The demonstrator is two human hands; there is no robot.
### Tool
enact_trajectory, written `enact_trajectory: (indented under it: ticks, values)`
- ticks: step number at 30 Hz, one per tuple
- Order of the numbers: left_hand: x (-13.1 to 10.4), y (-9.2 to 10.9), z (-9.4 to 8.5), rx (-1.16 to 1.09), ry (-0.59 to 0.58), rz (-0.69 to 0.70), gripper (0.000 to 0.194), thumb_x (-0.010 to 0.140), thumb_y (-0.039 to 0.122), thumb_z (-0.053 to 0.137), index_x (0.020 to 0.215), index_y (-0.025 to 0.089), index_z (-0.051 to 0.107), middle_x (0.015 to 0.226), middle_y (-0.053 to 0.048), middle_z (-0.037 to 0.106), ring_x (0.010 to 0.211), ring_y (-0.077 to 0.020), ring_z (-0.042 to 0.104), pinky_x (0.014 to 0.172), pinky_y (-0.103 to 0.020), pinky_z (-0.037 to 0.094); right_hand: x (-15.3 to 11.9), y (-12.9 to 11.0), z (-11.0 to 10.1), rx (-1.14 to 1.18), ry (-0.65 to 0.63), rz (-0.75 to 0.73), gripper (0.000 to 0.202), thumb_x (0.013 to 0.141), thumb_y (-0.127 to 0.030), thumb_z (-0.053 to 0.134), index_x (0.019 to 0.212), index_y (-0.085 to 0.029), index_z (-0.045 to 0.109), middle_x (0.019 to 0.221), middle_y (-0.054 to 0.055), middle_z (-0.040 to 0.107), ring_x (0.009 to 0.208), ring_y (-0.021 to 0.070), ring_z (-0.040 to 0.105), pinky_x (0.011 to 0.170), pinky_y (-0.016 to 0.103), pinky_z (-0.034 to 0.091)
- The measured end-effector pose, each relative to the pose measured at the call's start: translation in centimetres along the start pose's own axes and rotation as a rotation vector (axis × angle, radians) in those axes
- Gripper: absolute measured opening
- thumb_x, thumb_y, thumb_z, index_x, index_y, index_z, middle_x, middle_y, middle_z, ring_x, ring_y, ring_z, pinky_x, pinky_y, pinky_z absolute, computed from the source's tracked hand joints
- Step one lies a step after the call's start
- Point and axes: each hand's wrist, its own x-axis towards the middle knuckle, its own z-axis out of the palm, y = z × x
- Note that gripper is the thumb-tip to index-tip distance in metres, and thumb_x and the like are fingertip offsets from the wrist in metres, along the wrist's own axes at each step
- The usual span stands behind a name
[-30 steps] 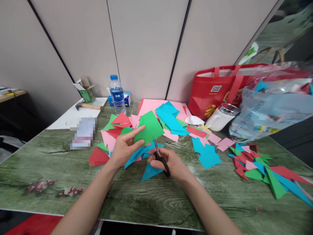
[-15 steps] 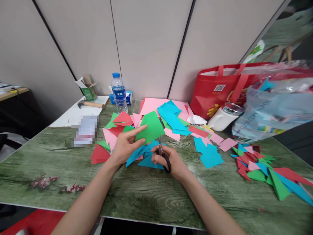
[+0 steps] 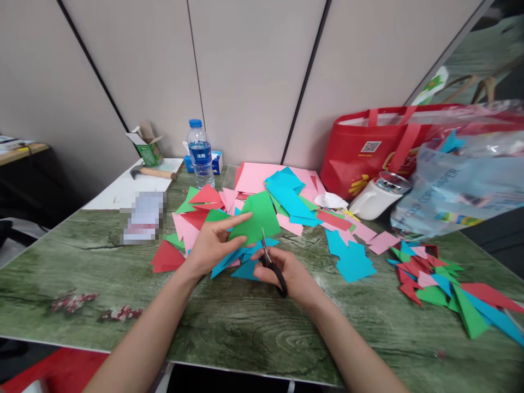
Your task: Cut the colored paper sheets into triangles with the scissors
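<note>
My left hand holds a piece of green paper between thumb and fingers, above a pile of coloured paper. Black-handled scissors are gripped in my right hand, their blades pointing up at the lower edge of the green paper. Whether the blades touch the paper is hard to tell. Beneath and around the hands lie cut pieces: red paper, blue paper and pink paper.
A water bottle, a hammer and a small box stand or lie at the back left. At the right are a white mug, a red bag, a plastic bag and more paper scraps.
The green paper has shifted slightly right and down with my left fingers. The scissors have tilted, their tips moving left along the paper's lower edge.
</note>
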Motion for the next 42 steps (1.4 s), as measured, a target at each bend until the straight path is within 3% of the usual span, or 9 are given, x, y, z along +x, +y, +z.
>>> enact_trajectory:
  ticks: [5, 12, 17, 26, 32, 37, 42]
  values:
    - [0.01, -0.21, -0.18, 0.025, -0.023, -0.002, 0.046, 0.07, 0.017, 0.067, 0.115, 0.021, 0.062, 0.115, -0.005, 0.065, 0.1, -0.0247, 0.061, 0.077, -0.033, 0.054, -0.18, -0.07, -0.01, 0.026, 0.004, 0.038, 0.041, 0.063, -0.047, 0.075, 0.086, -0.017, 0.059, 0.064, -0.005, 0.047, 0.056, 0.0093, 0.04, 0.053, 0.023, 0.03]
    - [-0.04, -0.4, -0.32, 0.047, -0.052, -0.018, 0.048, 0.072, 0.017, 0.066, 0.119, 0.022, 0.059, 0.108, -0.005, 0.068, 0.074, -0.018, 0.064, 0.06, -0.029, 0.054, -0.32, -0.35, 0.05, 0.041, 0.005, 0.063, 0.042, 0.062, -0.047, 0.075, 0.087, -0.017, 0.059, 0.065, -0.004, 0.047, 0.058, 0.0099, 0.039, 0.055, 0.023, 0.029]
    - [-0.04, -0.11, -0.25, 0.009, -0.04, -0.005, 0.047, 0.07, 0.016, 0.067, 0.116, 0.022, 0.061, 0.115, -0.006, 0.065, 0.086, -0.0191, 0.063, 0.067, -0.029, 0.055, -0.34, -0.36, -0.02, 0.055, -0.001, 0.068, 0.043, 0.061, -0.047, 0.076, 0.088, -0.018, 0.06, 0.066, -0.003, 0.049, 0.06, 0.0107, 0.042, 0.057, 0.024, 0.031]
    - [-0.06, -0.28, -0.35, 0.034, -0.042, 0.023, 0.045, 0.07, 0.017, 0.067, 0.115, 0.022, 0.062, 0.109, -0.005, 0.068, 0.08, -0.0191, 0.063, 0.067, -0.032, 0.055, -0.25, -0.35, -0.18, 0.064, -0.022, 0.067, 0.044, 0.061, -0.048, 0.076, 0.088, -0.019, 0.06, 0.068, -0.003, 0.053, 0.062, 0.0125, 0.046, 0.059, 0.026, 0.034]
    - [-0.06, -0.1, -0.29, 0.016, -0.045, 0.017, 0.046, 0.07, 0.016, 0.066, 0.115, 0.023, 0.062, 0.116, -0.004, 0.065, 0.093, -0.0225, 0.063, 0.074, -0.035, 0.055, -0.2, -0.27, -0.2, 0.071, -0.024, 0.067, 0.044, 0.059, -0.046, 0.078, 0.088, -0.019, 0.059, 0.07, -0.002, 0.053, 0.063, 0.0126, 0.046, 0.061, 0.026, 0.035]
    - [-0.09, -0.06, -0.27, 0.023, -0.047, 0.034, 0.046, 0.07, 0.014, 0.066, 0.115, 0.022, 0.062, 0.118, -0.004, 0.063, 0.106, -0.0251, 0.059, 0.088, -0.04, 0.05, -0.13, -0.19, -0.16, 0.073, -0.013, 0.071, 0.042, 0.059, -0.045, 0.078, 0.086, -0.019, 0.059, 0.069, -0.003, 0.053, 0.061, 0.0123, 0.047, 0.06, 0.026, 0.036]
    - [-0.1, -0.3, -0.29, 0.027, -0.055, 0.033, 0.046, 0.071, 0.015, 0.065, 0.116, 0.023, 0.061, 0.12, -0.005, 0.062, 0.106, -0.0239, 0.059, 0.088, -0.039, 0.05, -0.1, -0.12, -0.13, 0.057, -0.003, 0.083, 0.04, 0.06, -0.044, 0.078, 0.086, -0.02, 0.059, 0.068, -0.003, 0.053, 0.06, 0.0125, 0.047, 0.06, 0.026, 0.035]
